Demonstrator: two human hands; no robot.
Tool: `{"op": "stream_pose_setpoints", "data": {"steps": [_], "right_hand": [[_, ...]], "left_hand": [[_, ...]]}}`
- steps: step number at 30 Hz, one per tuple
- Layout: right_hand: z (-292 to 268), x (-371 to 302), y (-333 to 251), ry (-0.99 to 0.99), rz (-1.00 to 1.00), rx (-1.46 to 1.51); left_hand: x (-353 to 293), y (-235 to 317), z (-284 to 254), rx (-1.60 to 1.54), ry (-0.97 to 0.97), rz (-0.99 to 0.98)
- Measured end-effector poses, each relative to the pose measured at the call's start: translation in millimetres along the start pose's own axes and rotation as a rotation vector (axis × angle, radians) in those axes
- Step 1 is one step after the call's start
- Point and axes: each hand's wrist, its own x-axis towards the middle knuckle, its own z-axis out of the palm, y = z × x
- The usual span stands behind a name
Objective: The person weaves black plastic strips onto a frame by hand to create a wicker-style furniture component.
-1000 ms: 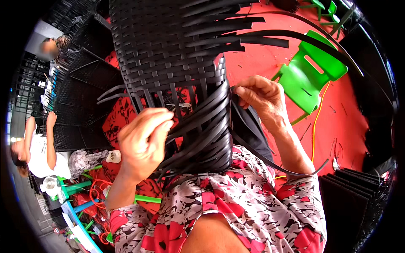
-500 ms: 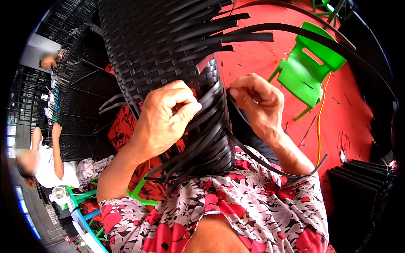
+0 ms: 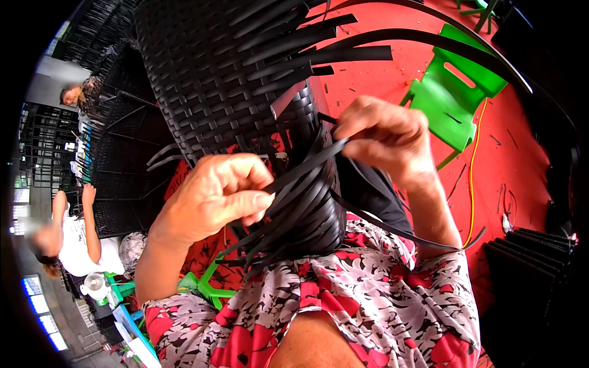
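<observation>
A black woven panel (image 3: 208, 80) of flat plastic strips reaches from the top of the view down to my lap. Loose strip ends stick out along its right side. Between my hands runs one flat black strip (image 3: 307, 164), slanting across the bundled strips (image 3: 307, 214) at the panel's near end. My left hand (image 3: 218, 193) pinches its lower left stretch between thumb and fingers. My right hand (image 3: 389, 138) is closed on the upper right stretch. Just above my hands, a gap in the weave lets red show through.
At the right, a green plastic chair (image 3: 457, 92) stands on the red floor (image 3: 497, 159), near a yellow cord (image 3: 471, 190). Dark stacked pieces (image 3: 527, 257) are at the lower right. To the left, a person in white (image 3: 80, 245) sits near a small fan (image 3: 95, 285).
My right hand has moved up and right, my left hand down and left. The strip now stretches visibly between them. The view has shifted slightly.
</observation>
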Motion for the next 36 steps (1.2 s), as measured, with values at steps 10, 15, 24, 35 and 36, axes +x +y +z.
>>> {"op": "stream_pose_setpoints", "data": {"steps": [10,15,24,35,36], "right_hand": [[-25,6,-41,-0.014,-0.210,-0.585],[30,14,-70,-0.250,-0.446,-0.903],[-75,-28,-59,0.037,-0.023,-0.946],[42,11,-55,-0.459,-0.226,-1.145],[39,13,-49,-0.446,-0.273,-1.111]], "left_hand": [[-55,31,-5,0.707,0.268,0.206],[-32,40,31,0.814,0.174,0.458],[-34,19,-17,0.593,0.091,0.248],[16,15,33,1.105,0.329,0.499],[15,14,30,1.045,0.331,0.516]]}}
